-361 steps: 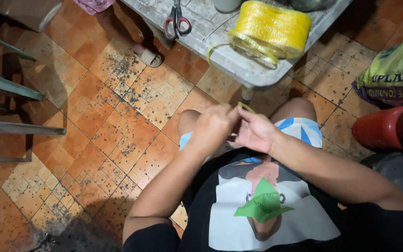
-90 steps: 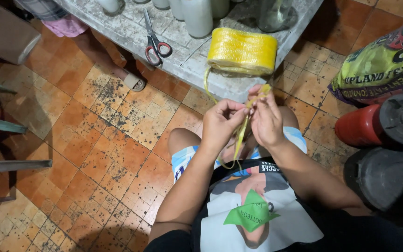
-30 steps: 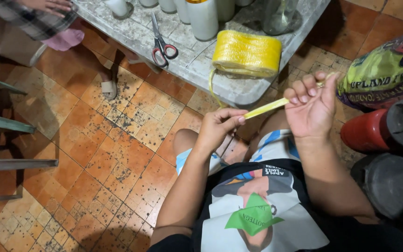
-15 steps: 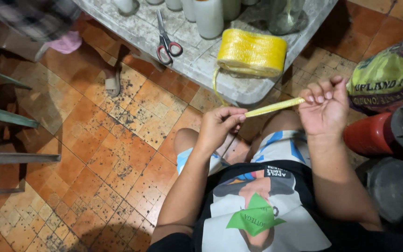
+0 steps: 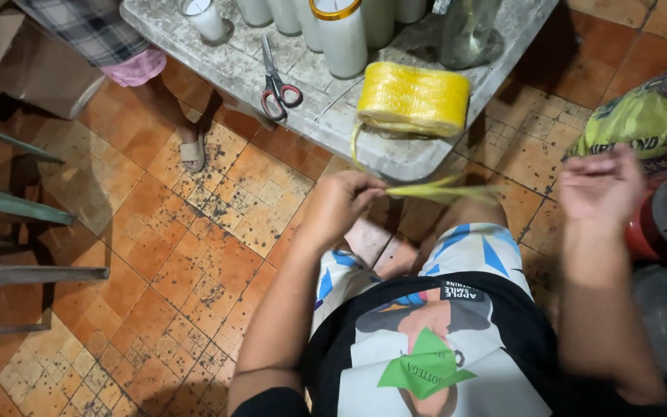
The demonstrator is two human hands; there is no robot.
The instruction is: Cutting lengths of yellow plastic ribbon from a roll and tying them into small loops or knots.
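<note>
Down over the lap, pinched a yellow plastic strip [image 5: 441, 190] in the left hand [image 5: 339, 207], just below the twine roll [image 5: 413, 98] on the table [image 5: 395, 154]. Spread the right hand [image 5: 600, 189] loosely, blurred, apart from the strip's end; grip impossible to tell.

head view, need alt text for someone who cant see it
Seen from above, a seated person's left hand pinches a yellow plastic twine strip leading from a yellow twine roll on a grey table; the blurred right hand is apart from it. Red-handled scissors and white candles share the table.
</note>
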